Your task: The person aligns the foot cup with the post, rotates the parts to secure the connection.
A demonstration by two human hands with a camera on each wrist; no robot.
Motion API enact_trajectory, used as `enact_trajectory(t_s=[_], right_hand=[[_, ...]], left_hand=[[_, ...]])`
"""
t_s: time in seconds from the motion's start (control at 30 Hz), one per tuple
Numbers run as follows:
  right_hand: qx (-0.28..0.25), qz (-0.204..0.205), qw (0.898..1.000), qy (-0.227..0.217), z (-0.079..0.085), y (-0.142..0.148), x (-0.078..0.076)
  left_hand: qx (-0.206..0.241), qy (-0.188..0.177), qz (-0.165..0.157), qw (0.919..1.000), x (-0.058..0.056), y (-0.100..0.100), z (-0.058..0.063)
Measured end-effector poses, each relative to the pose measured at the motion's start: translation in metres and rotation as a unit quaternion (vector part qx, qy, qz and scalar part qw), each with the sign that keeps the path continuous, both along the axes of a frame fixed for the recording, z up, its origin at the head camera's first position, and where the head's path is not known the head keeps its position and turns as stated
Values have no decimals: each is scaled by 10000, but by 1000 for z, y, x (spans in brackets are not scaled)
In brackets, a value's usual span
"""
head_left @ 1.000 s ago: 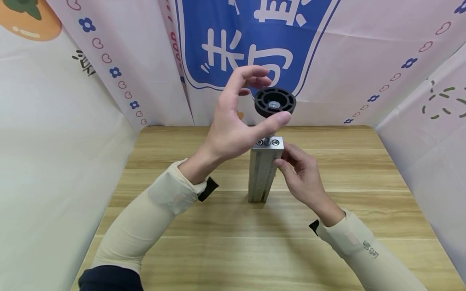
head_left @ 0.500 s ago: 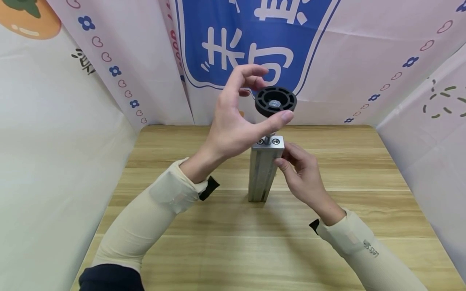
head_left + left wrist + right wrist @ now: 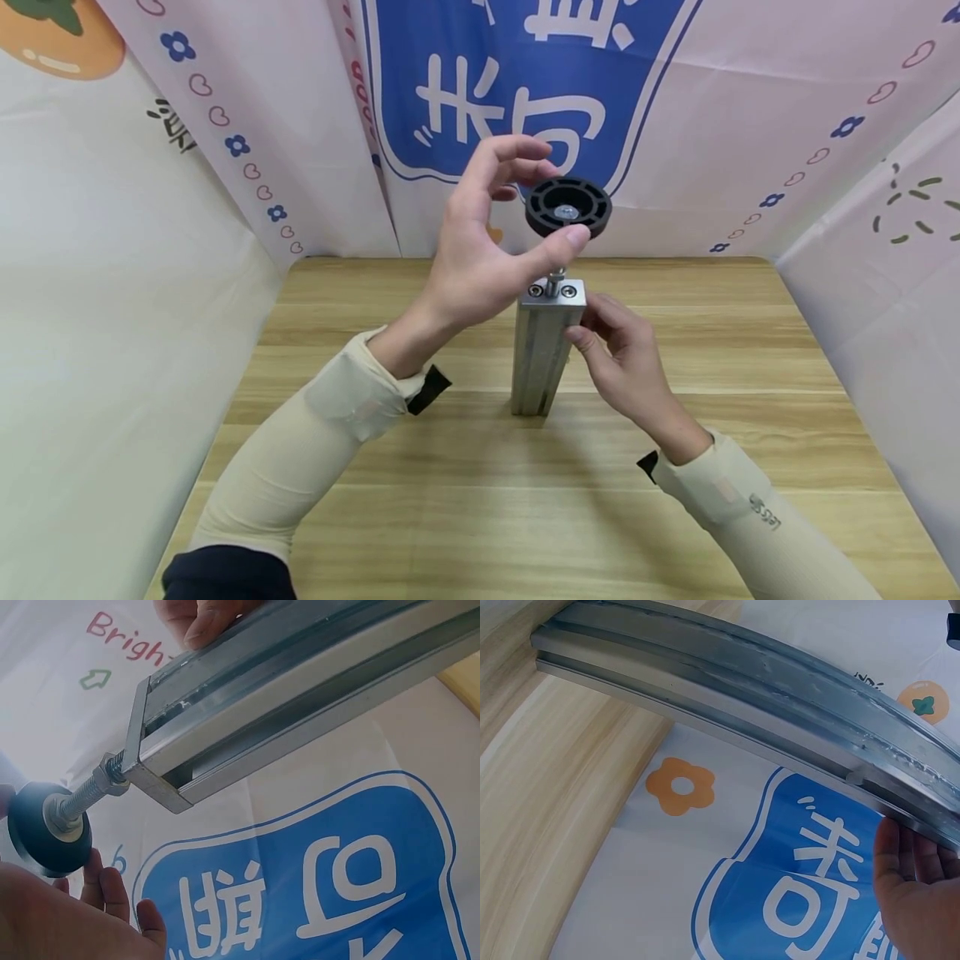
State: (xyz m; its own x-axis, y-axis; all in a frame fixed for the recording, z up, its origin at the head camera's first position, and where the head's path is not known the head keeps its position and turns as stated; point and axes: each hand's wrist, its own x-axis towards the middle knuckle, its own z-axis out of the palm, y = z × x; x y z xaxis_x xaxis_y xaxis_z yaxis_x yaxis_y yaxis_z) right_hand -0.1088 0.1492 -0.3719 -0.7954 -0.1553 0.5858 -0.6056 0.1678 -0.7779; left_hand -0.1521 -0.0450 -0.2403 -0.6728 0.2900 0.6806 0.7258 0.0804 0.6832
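Observation:
An aluminium profile [image 3: 534, 358] stands upright on the table, a metal end plate [image 3: 552, 298] with screws on its top. From that plate rises a threaded stud [image 3: 86, 796] with a nut [image 3: 109, 775], carrying a black round levelling foot [image 3: 567, 210]. My left hand [image 3: 476, 262] holds the foot by its rim, thumb on the near side and fingers curled around the far side. Lower down, my right hand [image 3: 626, 358] grips the profile near its top, thumb on the near face. In the right wrist view, its fingers [image 3: 889, 859] lie against the profile's edge.
The wood-grain table [image 3: 420, 508] extends around the profile. Behind it hangs a printed cloth [image 3: 675, 167] with a blue sign, and white cloth walls [image 3: 97, 333] flank both sides.
My left thumb has slid a little leftward along the foot's rim, and the fingers have come closer to its far side. The right hand and the profile stay in place.

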Motion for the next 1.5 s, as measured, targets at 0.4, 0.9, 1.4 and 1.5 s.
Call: enact_trajectory(t_s=[0.4, 0.9, 1.4, 1.5], right_hand=[[73, -117, 9999, -35, 2, -2, 0], [-4, -45, 10000, 5, 1, -2, -1], [-5, -23, 10000, 11, 1, -1, -1], [10, -34, 10000, 1, 1, -1, 0]], left_hand=[[192, -314, -591, 9976, -1, -2, -1], [82, 121, -340, 9993, -1, -1, 0], [-17, 260, 388, 9989, 1, 2, 3], [-8, 261, 383, 9989, 1, 2, 3]])
